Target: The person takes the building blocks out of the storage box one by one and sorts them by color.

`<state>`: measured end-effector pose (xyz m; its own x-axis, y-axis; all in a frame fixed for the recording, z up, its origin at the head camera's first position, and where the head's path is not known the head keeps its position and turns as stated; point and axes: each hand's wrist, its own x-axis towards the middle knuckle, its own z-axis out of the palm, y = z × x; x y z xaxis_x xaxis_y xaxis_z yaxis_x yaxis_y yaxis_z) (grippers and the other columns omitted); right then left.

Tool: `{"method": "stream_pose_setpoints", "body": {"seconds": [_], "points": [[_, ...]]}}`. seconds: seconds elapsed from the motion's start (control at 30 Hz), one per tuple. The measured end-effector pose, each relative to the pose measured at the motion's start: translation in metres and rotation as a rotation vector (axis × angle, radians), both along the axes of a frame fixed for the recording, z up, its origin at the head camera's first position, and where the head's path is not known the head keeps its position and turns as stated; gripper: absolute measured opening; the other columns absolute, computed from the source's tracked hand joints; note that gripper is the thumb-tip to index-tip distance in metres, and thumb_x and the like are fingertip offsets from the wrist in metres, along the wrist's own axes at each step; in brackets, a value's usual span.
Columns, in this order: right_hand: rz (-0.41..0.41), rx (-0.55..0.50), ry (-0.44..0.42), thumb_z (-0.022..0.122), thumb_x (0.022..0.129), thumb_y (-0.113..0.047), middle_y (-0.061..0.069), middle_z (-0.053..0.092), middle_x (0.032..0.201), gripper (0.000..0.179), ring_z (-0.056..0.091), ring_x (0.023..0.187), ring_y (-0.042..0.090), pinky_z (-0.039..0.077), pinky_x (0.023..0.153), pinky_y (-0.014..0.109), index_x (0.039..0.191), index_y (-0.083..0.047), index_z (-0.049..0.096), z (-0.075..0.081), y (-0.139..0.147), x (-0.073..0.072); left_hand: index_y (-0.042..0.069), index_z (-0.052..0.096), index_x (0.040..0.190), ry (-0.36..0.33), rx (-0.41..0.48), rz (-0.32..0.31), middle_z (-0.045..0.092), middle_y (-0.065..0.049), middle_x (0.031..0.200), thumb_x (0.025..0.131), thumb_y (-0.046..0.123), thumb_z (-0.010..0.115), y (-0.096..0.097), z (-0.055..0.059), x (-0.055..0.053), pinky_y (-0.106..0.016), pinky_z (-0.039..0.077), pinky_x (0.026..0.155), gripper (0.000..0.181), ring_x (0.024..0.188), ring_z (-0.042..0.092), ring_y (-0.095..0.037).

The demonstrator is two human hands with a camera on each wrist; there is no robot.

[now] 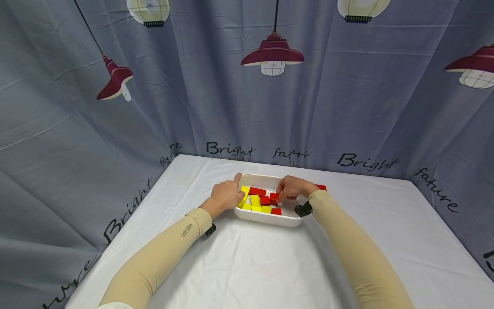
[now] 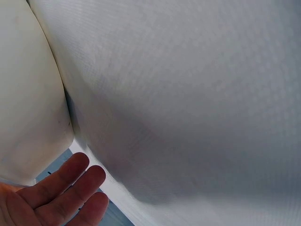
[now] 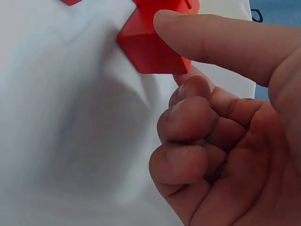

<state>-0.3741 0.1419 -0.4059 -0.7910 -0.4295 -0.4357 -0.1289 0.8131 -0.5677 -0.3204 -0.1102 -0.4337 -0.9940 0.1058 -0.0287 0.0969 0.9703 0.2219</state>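
A white tray [image 1: 266,217] holds several yellow and red blocks. My left hand [image 1: 227,194] grips its left wall, index finger up at the far left corner and thumb over the rim beside a long yellow block [image 1: 244,196]. In the left wrist view, three fingers [image 2: 70,190] extend loosely outside the tray wall [image 2: 33,94]. My right hand [image 1: 294,188] reaches into the tray and pinches a red block [image 3: 153,44] between thumb and index finger. Its other fingers are curled in. More red blocks [image 1: 257,191] lie at the back, with yellow blocks [image 1: 255,200] towards the left.
A red block [image 1: 321,187] lies on the table outside the tray, partly hidden behind the right wrist. White cloth covers the table [image 1: 266,262]. A grey-blue curtain [image 1: 216,98] with printed lamps hangs behind and at both sides.
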Motion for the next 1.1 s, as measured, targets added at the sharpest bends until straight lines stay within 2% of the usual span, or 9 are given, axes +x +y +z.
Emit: {"method": "stream_pose_setpoints", "body": {"seconds": [0.47, 0.67, 0.97, 1.1], "points": [[0.006, -0.001, 0.052, 0.079, 0.084, -0.02, 0.002, 0.052, 0.065, 0.019, 0.045, 0.055, 0.016, 0.037, 0.062, 0.027, 0.095, -0.008, 0.069, 0.002, 0.002, 0.0, 0.016, 0.026, 0.158, 0.008, -0.002, -0.002, 0.07, -0.012, 0.122, 0.097, 0.037, 0.052, 0.002, 0.001, 0.0, -0.044, 0.055, 0.084, 0.07, 0.085, 0.064, -0.023], [0.005, 0.009, 0.076, 0.078, 0.085, -0.021, 0.008, 0.057, 0.072, 0.017, 0.046, 0.056, 0.016, 0.038, 0.065, 0.029, 0.095, -0.009, 0.071, 0.009, 0.004, 0.002, 0.016, 0.026, 0.159, 0.0, -0.006, -0.006, 0.07, -0.012, 0.121, 0.096, 0.037, 0.052, 0.002, 0.0, 0.0, -0.043, 0.055, 0.084, 0.071, 0.085, 0.063, -0.023], [0.006, -0.029, 0.1, 0.078, 0.085, -0.02, 0.018, 0.066, 0.088, 0.017, 0.043, 0.054, 0.017, 0.036, 0.058, 0.026, 0.095, -0.008, 0.073, 0.02, 0.007, 0.007, 0.017, 0.025, 0.158, -0.001, 0.005, -0.002, 0.069, -0.012, 0.123, 0.097, 0.038, 0.052, 0.0, 0.001, 0.0, -0.044, 0.054, 0.085, 0.07, 0.087, 0.063, -0.024], [-0.011, -0.035, 0.1, 0.079, 0.084, -0.021, 0.015, 0.064, 0.084, 0.019, 0.043, 0.053, 0.016, 0.037, 0.057, 0.026, 0.096, -0.008, 0.073, 0.023, 0.009, 0.009, 0.016, 0.025, 0.158, -0.004, 0.009, -0.003, 0.069, -0.012, 0.122, 0.097, 0.038, 0.052, 0.0, 0.001, 0.001, -0.044, 0.055, 0.085, 0.07, 0.087, 0.063, -0.023]]}}
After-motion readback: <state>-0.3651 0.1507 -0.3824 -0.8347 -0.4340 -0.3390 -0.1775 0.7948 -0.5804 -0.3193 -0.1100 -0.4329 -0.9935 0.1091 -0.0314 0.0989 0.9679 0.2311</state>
